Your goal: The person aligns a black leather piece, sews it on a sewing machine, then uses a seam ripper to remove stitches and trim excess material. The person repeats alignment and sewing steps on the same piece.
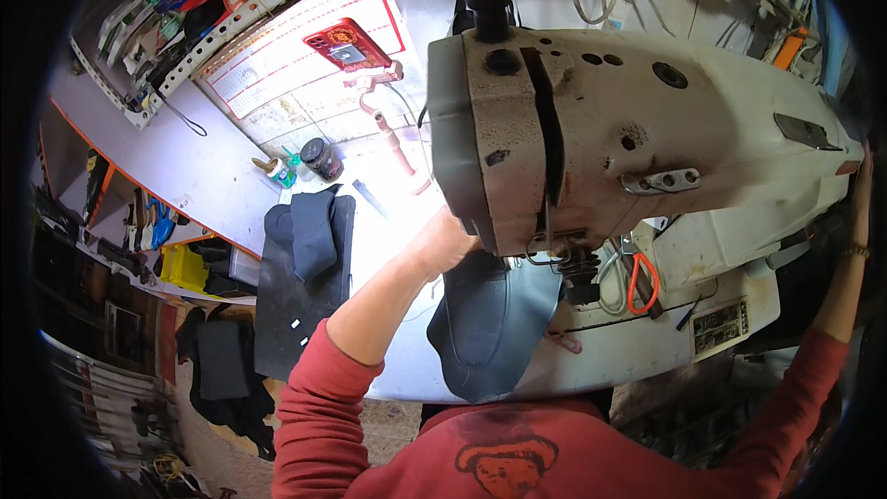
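A large, worn, cream sewing machine (601,120) fills the upper right of the head view. Under its head lies a dark, rounded piece of leather-like material (494,333) with a curved line on it, hanging toward the table's front edge. My left hand (448,242) rests at the far-left end of this piece, close beside the machine head, which hides its fingers. Far out to the right, my right hand (862,189) reaches the machine's right end. Its fingers are hidden there, so its grip does not show.
Orange-handled scissors (644,282) lie by the machine's base. Left of my forearm, a folded dark piece (314,231) rests on a black mat (282,314). Behind stand a dark jar (321,159) and a phone in a red case (347,48) on a pink stand (395,143).
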Demonstrator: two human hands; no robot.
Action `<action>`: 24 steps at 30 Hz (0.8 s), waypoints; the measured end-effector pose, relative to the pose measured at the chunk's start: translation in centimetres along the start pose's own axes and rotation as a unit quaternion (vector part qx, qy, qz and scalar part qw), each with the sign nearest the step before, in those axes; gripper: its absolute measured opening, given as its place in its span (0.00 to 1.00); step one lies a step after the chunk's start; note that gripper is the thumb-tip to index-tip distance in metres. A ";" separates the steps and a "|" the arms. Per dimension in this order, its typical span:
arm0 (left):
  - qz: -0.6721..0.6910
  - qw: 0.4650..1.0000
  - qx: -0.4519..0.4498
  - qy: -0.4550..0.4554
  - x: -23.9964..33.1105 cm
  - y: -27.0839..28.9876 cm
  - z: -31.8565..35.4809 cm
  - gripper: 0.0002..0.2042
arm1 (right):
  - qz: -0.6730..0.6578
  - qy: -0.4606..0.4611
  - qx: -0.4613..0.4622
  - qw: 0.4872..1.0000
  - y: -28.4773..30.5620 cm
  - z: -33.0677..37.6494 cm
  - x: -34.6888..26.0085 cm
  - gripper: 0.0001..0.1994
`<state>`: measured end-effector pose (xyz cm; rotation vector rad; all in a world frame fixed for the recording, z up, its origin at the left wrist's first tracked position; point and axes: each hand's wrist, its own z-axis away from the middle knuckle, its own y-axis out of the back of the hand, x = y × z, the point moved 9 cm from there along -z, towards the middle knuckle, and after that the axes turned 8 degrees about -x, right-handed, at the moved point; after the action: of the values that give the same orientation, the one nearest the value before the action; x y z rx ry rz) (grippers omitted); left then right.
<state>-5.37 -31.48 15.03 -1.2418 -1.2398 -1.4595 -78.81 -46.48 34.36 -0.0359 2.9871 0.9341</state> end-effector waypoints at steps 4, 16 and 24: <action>-0.077 0.995 0.017 0.063 -0.1 0.7 0.4 0.07 | -0.088 -0.028 0.041 0.995 -1.1 3.3 2.0 0.20; -0.216 0.976 0.000 -0.012 1.5 1.8 1.8 0.09 | -0.125 -0.005 0.003 0.992 0.5 0.4 -1.5 0.21; -0.220 0.974 0.042 0.025 1.5 2.2 4.2 0.14 | -0.240 -0.066 0.030 0.968 1.0 3.1 -2.9 0.23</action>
<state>-2.82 -27.69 17.01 -0.9009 -1.5942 -1.7151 -75.93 -43.83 32.39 -0.6372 2.6855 0.7510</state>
